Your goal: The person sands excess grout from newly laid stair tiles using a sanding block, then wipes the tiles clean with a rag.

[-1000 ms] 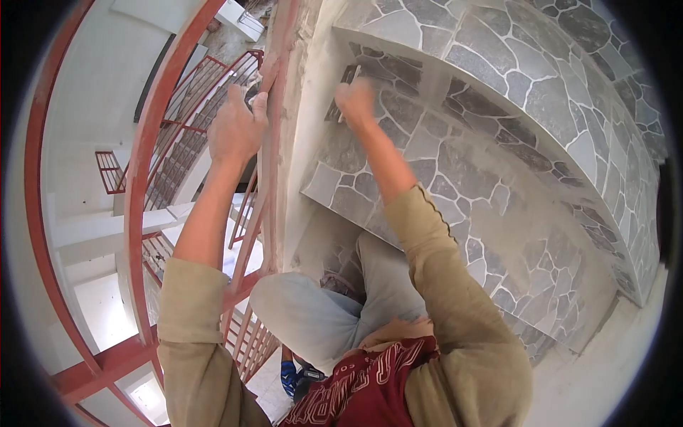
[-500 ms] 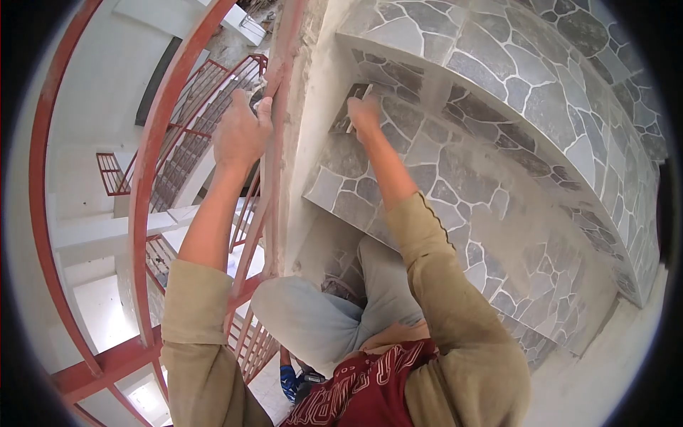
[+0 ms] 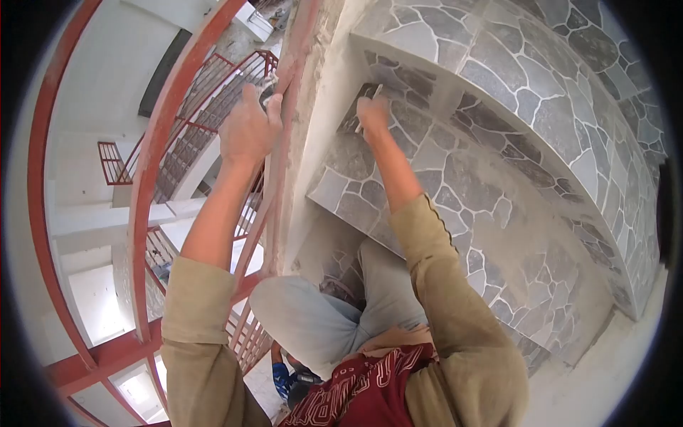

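My left hand (image 3: 249,128) is raised beside the red railing bar (image 3: 293,78), its thumb and fingers curled around a small whitish and dark thing too unclear to name. My right hand (image 3: 373,114) is closed on the handle of a flat trowel (image 3: 353,114). The trowel's dark blade lies against the inner corner of a stair step, where the stone-patterned tread (image 3: 427,156) meets the pale side curb (image 3: 324,121).
Curved stone-patterned steps (image 3: 512,64) rise at the right. Red curved railing bars (image 3: 146,171) stand at the left, with a lower staircase (image 3: 192,142) beyond them. Below, a person in a blue patterned sleeve (image 3: 282,377) is partly visible.
The view has shifted slightly, so the railing and steps appear a little farther right. Both hands keep nearly the same places and holds.
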Action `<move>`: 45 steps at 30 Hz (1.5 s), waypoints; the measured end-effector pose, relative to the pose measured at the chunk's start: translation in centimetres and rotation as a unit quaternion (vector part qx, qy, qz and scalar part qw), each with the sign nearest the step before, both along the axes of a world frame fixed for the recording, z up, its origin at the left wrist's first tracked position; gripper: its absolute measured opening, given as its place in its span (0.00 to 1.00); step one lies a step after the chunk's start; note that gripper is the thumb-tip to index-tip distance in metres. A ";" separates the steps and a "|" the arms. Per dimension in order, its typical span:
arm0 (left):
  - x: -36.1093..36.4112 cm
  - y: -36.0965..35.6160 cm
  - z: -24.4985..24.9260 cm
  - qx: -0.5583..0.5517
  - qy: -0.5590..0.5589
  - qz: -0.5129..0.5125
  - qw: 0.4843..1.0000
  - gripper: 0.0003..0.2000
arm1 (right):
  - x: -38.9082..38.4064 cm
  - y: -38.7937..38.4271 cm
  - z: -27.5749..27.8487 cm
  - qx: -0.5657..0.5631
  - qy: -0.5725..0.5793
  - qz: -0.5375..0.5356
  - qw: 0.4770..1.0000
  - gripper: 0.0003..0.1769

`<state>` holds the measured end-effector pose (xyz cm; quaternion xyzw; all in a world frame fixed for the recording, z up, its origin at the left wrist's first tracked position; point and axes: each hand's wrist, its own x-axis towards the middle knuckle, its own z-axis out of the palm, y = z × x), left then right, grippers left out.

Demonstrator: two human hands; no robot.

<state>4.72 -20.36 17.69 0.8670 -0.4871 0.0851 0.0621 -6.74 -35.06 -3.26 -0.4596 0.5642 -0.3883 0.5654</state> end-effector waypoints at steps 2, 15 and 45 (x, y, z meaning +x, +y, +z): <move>-0.2 0.8 -0.5 0.003 0.004 -0.006 1.000 0.25 | -0.7 -0.3 0.4 0.092 -0.053 0.005 0.994 0.14; -0.8 0.9 0.2 0.029 0.019 0.015 0.999 0.24 | -0.8 0.0 1.7 0.105 -0.067 0.025 0.992 0.17; -0.6 0.2 0.4 0.030 0.010 0.031 0.999 0.23 | -0.1 -0.1 2.2 0.015 -0.018 0.029 0.999 0.13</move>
